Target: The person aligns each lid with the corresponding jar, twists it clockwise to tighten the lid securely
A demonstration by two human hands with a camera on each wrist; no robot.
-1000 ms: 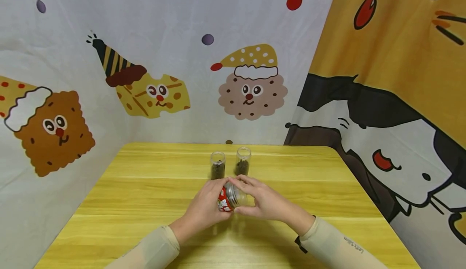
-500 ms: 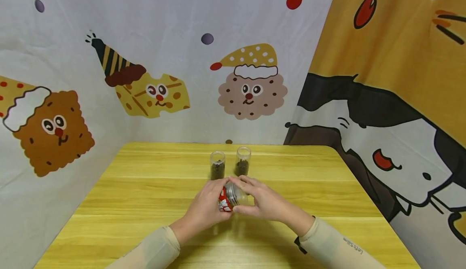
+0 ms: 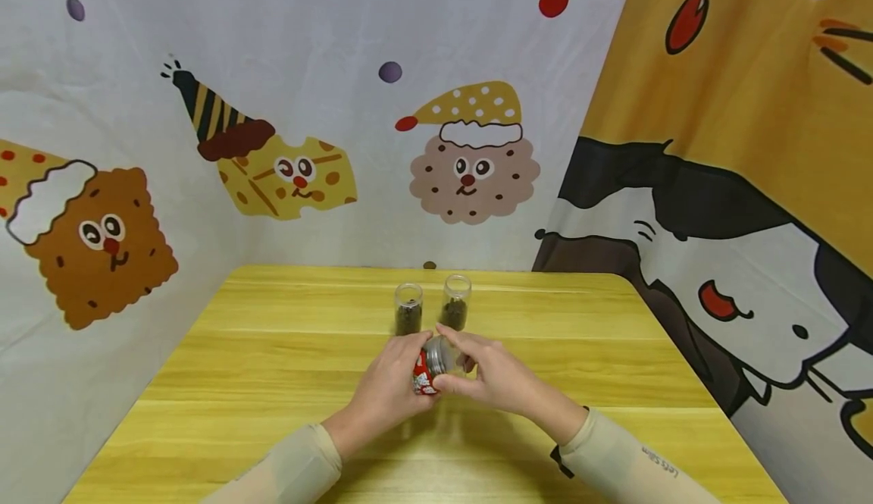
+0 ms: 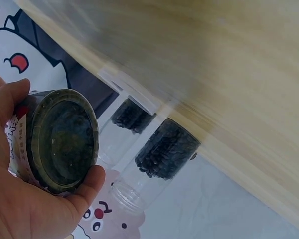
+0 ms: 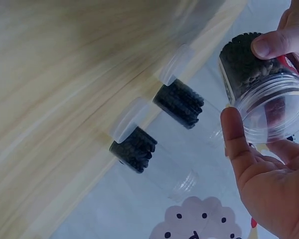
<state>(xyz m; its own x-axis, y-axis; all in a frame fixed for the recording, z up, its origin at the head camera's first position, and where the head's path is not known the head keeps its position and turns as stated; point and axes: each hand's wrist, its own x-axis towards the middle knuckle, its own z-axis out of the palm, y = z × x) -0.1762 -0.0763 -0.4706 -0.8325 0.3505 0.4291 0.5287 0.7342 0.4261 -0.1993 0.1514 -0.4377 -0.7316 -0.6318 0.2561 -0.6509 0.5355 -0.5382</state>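
My left hand (image 3: 390,379) holds a clear jar (image 3: 424,371) with a red label, tipped so its ridged neck faces right. Dark pellets lie inside the jar, seen in the right wrist view. The left wrist view shows the jar's round base (image 4: 69,142) between thumb and fingers. My right hand (image 3: 501,375) spans the jar's mouth, thumb and forefinger at the neck on opposite sides. In the right wrist view the mouth (image 5: 284,117) looks clear and see-through, with a finger of my right hand (image 5: 271,189) right at its rim.
Behind my hands stand two clear jars, a left one (image 3: 408,314) and a right one (image 3: 456,308), both uncovered and partly filled with dark pellets. Two whitish lids, one (image 5: 128,119) and another (image 5: 175,64), are close to them. The wooden table (image 3: 286,360) meets a cartoon-printed curtain (image 3: 327,49).
The right hand's fingers have shifted a little around the jar's mouth, and another finger now shows beyond it. The held jar has moved slightly upward in view. The standing jars stay put.
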